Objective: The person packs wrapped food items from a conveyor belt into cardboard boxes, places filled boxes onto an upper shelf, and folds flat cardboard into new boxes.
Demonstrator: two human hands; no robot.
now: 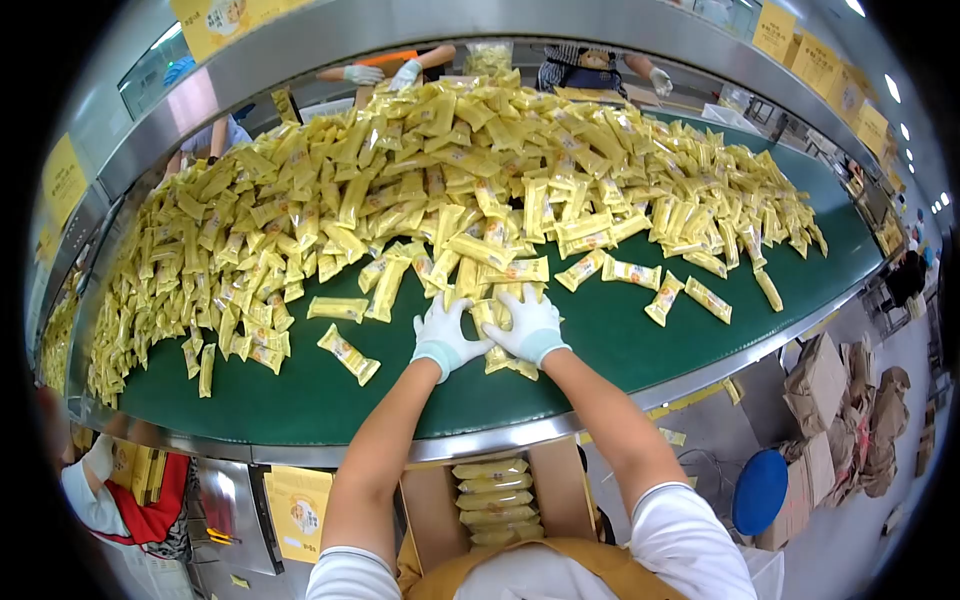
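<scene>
Both my hands wear white gloves and face each other near the front of the green belt. Between them is a small group of yellow snack packets (487,318), which lie partly under my fingers. My left hand (447,334) curves its fingers and thumb around the group's left side. From the right, my right hand (529,326) grips the same packets, its thumb close to the left one. More packets stick out below my wrists. Directly ahead rises a large heap of the same yellow packets (420,170). An open cardboard box (562,480) below me holds a stacked row of packets.
The green conveyor belt (640,340) has a metal front edge (500,433). Loose packets lie either side of my hands. Co-workers' gloved hands (362,75) are across the heap; another person's sleeve (95,505) is at left. A blue stool (760,491) and flattened cardboard (818,385) stand right.
</scene>
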